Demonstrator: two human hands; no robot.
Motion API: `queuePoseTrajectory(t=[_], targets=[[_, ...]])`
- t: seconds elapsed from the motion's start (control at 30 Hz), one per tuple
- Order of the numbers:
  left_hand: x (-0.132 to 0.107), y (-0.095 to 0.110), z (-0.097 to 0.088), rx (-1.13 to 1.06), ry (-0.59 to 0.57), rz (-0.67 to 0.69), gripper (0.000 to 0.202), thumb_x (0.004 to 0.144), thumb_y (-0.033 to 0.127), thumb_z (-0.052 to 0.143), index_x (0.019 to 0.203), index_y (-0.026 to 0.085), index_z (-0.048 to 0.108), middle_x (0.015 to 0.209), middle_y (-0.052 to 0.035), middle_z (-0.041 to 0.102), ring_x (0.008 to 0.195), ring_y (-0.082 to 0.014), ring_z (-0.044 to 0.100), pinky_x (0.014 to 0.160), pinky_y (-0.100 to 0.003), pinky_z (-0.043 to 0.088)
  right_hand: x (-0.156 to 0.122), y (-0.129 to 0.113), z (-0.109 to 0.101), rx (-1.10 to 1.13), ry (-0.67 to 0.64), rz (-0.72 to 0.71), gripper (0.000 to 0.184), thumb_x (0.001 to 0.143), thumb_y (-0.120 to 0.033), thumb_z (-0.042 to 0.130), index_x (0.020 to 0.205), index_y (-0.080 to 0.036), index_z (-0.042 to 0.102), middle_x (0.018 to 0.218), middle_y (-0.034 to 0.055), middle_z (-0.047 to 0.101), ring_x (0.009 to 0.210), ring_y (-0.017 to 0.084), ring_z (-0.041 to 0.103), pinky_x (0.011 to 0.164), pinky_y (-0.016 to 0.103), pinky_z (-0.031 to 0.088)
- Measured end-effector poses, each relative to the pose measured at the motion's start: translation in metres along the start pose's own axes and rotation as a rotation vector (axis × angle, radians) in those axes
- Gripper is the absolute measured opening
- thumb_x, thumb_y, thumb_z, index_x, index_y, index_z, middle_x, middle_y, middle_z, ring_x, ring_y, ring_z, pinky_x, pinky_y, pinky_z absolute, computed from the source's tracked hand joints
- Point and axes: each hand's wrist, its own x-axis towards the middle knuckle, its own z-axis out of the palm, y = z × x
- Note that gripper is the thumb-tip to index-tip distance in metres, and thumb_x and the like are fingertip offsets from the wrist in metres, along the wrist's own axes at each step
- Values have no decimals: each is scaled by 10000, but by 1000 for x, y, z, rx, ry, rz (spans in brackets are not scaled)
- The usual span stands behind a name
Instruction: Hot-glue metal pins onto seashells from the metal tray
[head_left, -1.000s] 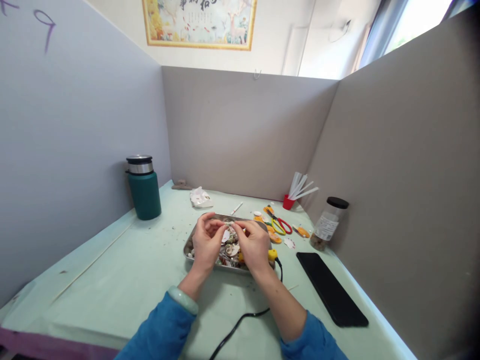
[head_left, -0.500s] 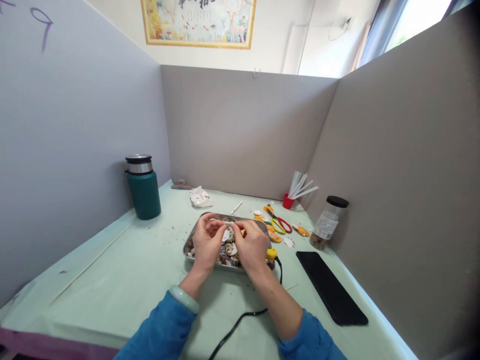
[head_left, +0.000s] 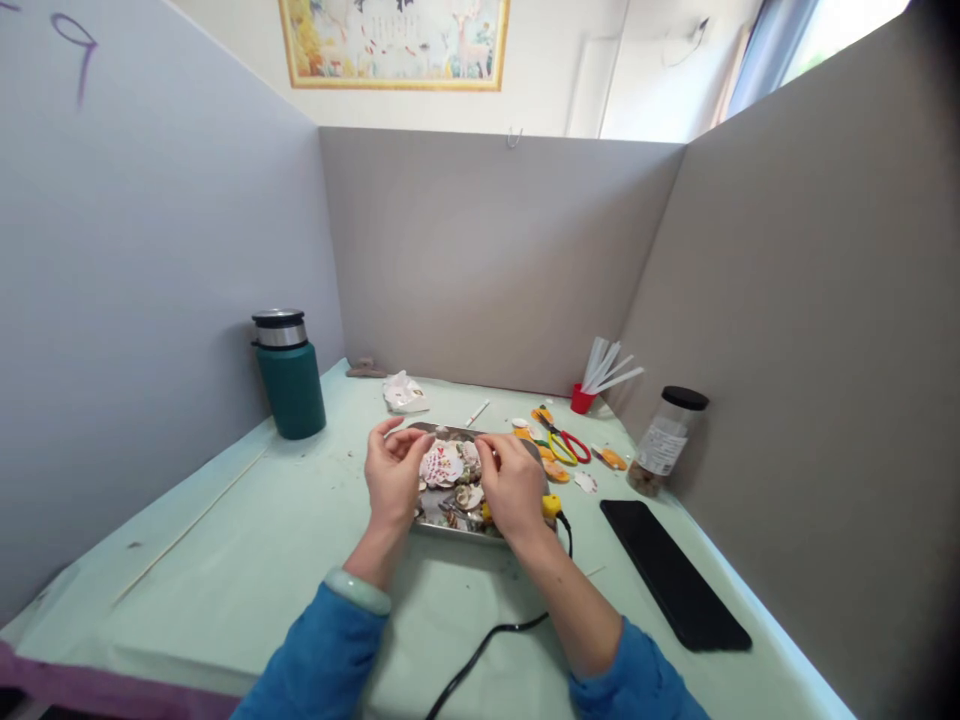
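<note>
My left hand (head_left: 393,482) and my right hand (head_left: 514,487) hover over a metal tray (head_left: 453,531) holding several shells and shell pieces. Between the hands sits a white fan-shaped shell with red marks (head_left: 441,464); my left thumb and curled fingers pinch its left edge. The right hand's fingers are bent down at the shell's right side, and what they grip is hidden. A yellow tool (head_left: 551,505) with a black cord (head_left: 487,638) lies under my right wrist at the tray's right end.
A green flask (head_left: 289,375) stands at the left wall. Scissors (head_left: 562,442), orange shell pieces (head_left: 611,458), a red cup of white sticks (head_left: 581,398), a black-lidded jar (head_left: 664,442) and a black phone (head_left: 671,575) lie to the right. Crumpled paper (head_left: 403,393) lies behind the tray.
My hands were pinched together on a small piece over the tray. They have parted and dropped slightly, and the patterned shell now shows between them.
</note>
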Motion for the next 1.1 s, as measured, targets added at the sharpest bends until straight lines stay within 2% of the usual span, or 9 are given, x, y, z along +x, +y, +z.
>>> queuePoseTrajectory(t=[0.13,0.3,0.5,0.67,0.83,0.93,1.0,1.1], targets=[[10,7,-8,-41,65,-11,457,636,174,736,1008,179,471,747,19,635,696,-121,638,748,-301,500,-1,-6,0,-54,-248,-78,171,927,-258,491,970,-157,622,981,34,649,881,159,616,797,360,489],[12,11,-9,-77,91,-8,462,616,159,742,993,170,475,730,24,637,685,-120,644,756,-306,504,9,-24,1,-196,-566,-123,201,902,-296,538,1022,-148,604,1016,49,636,883,173,623,782,381,511],[11,14,-8,-95,127,-4,440,625,153,734,983,165,479,724,24,642,669,-120,653,772,-324,509,26,-48,22,-298,-811,-178,249,896,-299,547,1106,-168,575,1118,65,601,940,191,608,799,389,510],[12,14,-10,-109,143,2,429,628,143,727,977,167,478,731,24,640,672,-120,655,787,-341,512,24,-55,40,-311,-869,-206,265,894,-296,552,1121,-161,567,1130,71,594,954,197,605,806,400,507],[12,11,-11,-111,143,7,426,640,146,724,988,165,479,743,14,649,683,-128,664,797,-350,510,33,-32,24,-276,-826,-222,285,900,-298,541,1155,-171,549,1162,74,580,993,209,591,833,420,494],[13,11,-12,-109,152,17,432,643,150,725,998,168,479,746,12,651,692,-129,664,801,-350,507,37,-23,12,-245,-863,-246,260,899,-297,541,1124,-168,569,1146,70,590,975,201,596,822,407,499],[14,11,-12,-106,163,24,435,639,148,726,997,169,479,743,14,648,687,-124,659,800,-345,505,35,-25,10,-228,-910,-258,247,898,-300,544,1102,-165,579,1119,65,603,944,192,607,801,391,508],[14,11,-12,-103,176,29,436,630,146,730,986,167,480,731,18,643,673,-115,649,792,-335,506,31,-38,17,-216,-953,-268,253,896,-305,546,1107,-168,576,1117,65,603,941,190,608,801,390,508]])
